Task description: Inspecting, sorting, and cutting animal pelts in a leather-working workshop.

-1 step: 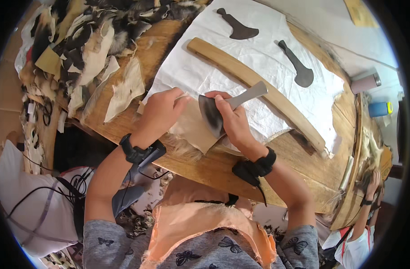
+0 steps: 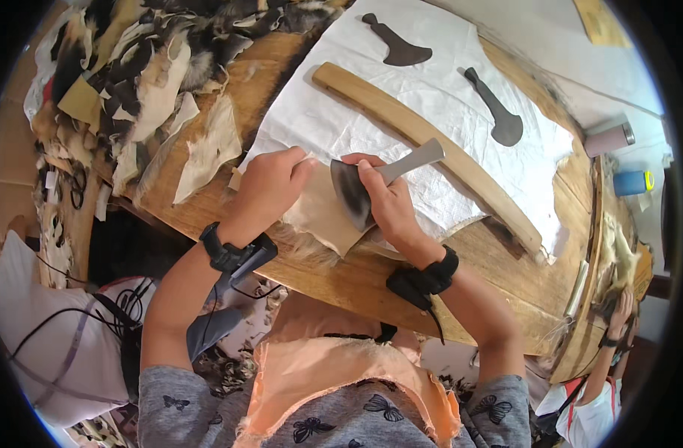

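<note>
My right hand (image 2: pixel 390 200) is closed round a half-moon leather knife (image 2: pixel 350 196), whose curved dark blade faces left and whose grey metal handle points up and to the right. The blade lies over a tan piece of furred hide (image 2: pixel 323 218), skin side up, with pale hair showing along its near edge. At the hide's upper left, the fingers of my left hand (image 2: pixel 272 181) pinch its edge. The hide rests at the table's front edge, partly over a white sheet (image 2: pixel 296 123). Whether the blade cuts into the hide, I cannot tell.
Beyond my hands a long curved wooden bar (image 2: pixel 423 145) crosses the sheet. Two dark metal blades (image 2: pixel 401 51) lie farther back. Fur scraps (image 2: pixel 154 82) heap at the left on the wooden table (image 2: pixel 498 269). At the far right are a blue jar (image 2: pixel 632 181) and a co-worker's hands (image 2: pixel 621 313).
My hands, the knife and the hide stay almost exactly in place. At the far right, the co-worker's hands have shifted slightly.
</note>
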The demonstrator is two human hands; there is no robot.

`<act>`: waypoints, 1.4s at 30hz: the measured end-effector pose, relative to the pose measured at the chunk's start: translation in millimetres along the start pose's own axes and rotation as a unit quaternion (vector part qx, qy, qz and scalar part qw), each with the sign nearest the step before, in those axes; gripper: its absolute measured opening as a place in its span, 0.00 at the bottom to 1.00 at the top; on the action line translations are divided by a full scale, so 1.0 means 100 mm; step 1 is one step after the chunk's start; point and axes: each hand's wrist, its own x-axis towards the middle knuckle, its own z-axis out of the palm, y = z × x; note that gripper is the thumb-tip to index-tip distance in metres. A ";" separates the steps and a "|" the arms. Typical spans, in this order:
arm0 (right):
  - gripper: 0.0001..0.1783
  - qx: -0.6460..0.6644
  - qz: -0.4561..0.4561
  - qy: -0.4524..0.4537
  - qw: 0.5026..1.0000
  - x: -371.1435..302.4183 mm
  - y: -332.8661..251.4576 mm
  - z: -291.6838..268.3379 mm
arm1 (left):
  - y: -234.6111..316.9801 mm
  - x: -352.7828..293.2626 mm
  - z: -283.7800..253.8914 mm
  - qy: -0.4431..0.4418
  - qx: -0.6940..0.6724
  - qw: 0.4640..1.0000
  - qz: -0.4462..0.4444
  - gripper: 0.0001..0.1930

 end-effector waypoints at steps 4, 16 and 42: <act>0.16 0.007 -0.007 -0.006 1.000 0.00 0.02 0.06 | -0.06 0.02 0.01 -0.014 0.015 1.000 0.005 0.10; 0.13 -0.217 -0.134 0.029 0.967 0.15 -0.01 0.14 | 0.10 0.00 0.06 -0.031 -0.040 0.981 0.189 0.07; 0.15 0.056 -0.025 -0.062 0.996 -0.02 -0.48 -0.67 | 0.20 -1.11 -0.87 -0.071 0.190 0.975 0.096 0.08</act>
